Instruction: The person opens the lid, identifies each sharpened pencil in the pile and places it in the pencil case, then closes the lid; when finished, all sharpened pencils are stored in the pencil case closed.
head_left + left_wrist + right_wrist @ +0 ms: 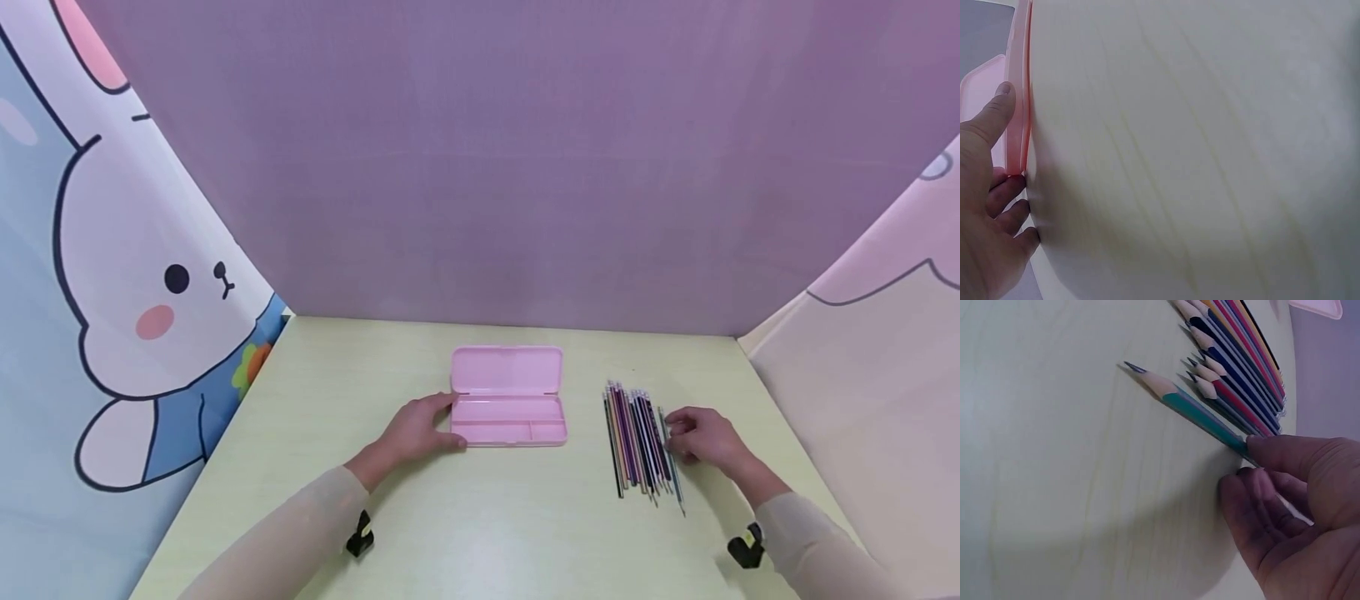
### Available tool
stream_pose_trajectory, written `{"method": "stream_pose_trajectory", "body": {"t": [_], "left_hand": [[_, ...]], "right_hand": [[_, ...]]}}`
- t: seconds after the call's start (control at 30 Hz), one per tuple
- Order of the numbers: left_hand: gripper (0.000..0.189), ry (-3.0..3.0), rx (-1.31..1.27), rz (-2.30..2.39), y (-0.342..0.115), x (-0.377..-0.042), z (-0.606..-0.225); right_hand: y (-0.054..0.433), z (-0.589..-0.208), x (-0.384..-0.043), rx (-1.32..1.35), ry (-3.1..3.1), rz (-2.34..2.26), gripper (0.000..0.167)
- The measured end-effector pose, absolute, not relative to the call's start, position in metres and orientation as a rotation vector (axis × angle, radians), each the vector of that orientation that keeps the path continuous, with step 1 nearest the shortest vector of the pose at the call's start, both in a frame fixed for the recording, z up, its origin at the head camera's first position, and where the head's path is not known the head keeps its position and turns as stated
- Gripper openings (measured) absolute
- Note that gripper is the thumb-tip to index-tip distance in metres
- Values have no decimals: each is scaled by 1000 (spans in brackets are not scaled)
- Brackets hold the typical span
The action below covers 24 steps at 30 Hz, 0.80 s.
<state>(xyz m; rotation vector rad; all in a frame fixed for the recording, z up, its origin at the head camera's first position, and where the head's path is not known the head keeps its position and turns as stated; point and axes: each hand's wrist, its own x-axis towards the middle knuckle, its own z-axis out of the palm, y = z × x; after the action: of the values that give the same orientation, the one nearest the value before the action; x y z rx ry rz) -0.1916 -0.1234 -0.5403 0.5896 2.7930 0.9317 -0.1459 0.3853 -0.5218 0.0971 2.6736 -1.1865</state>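
A pink pencil case (pixel 491 431) lies open on the table, its lid (pixel 507 370) folded back away from me and its divided tray facing up. My left hand (pixel 416 429) holds the left end of the case. Its thumb lies against the near side wall, and the other fingers bend round the corner. To the right, several sharpened pencils (pixel 636 442) lie side by side with their points toward me. My right hand (pixel 705 437) pinches a green pencil (pixel 1200 419) at the right edge of the row, its thumb tip on the shaft and its fingers curled beneath.
The pale wood-grain table (pixel 420 533) meets a purple backdrop (pixel 517 208) at its far edge. A rabbit-printed cloth (pixel 112 333) hangs on the left, and a pink and cream cloth (pixel 862 400) on the right. A dark wrist device (pixel 746 547) shows beside the right sleeve.
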Motion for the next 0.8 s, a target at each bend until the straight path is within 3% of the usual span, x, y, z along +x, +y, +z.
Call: {"method": "stream_pose_trajectory", "body": {"t": [0.8], "left_hand": [[94,2795,637,865,-130,-195,-543]], "right_hand": [[377,-512,-152,207,2698,-1092,41]]}}
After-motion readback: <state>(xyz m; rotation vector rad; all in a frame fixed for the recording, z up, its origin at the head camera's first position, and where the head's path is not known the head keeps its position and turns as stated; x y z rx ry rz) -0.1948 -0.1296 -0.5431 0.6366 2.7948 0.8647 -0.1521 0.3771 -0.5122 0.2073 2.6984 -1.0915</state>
